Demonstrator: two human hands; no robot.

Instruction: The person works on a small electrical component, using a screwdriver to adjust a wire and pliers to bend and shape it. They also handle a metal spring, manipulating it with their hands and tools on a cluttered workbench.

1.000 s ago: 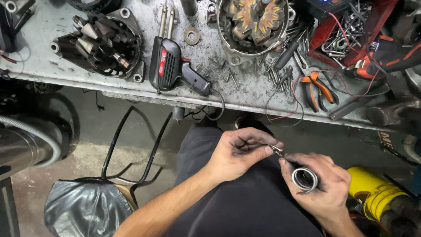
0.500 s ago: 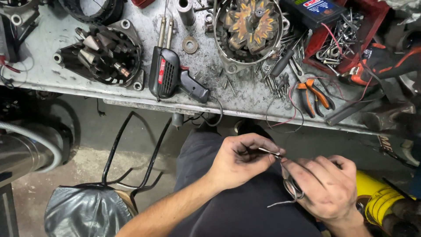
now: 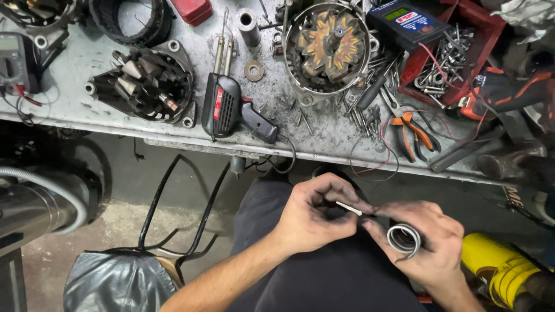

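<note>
Over my lap, my left hand point(image 3: 315, 216) pinches the free end of a thin grey wire point(image 3: 348, 208) between thumb and fingers. My right hand point(image 3: 425, 245) grips a small coil of the same wire point(image 3: 403, 238), wound into a ring, and its fingertips touch the left hand's. Both hands are grimy and sit just below the workbench's front edge point(image 3: 219, 149), above my dark trousers point(image 3: 341, 277).
On the bench lie a black soldering gun point(image 3: 231, 110), an open alternator housing point(image 3: 326, 49), a finned rotor part point(image 3: 147, 86), orange-handled pliers point(image 3: 413, 133), a red bin of screws point(image 3: 457, 55) and a washer point(image 3: 254, 70). A metal chair frame point(image 3: 173, 225) and a yellow tool point(image 3: 500, 268) flank my legs.
The hands have drawn together and the right hand has turned so the wire coil faces up again. The view has shifted slightly over the bench.
</note>
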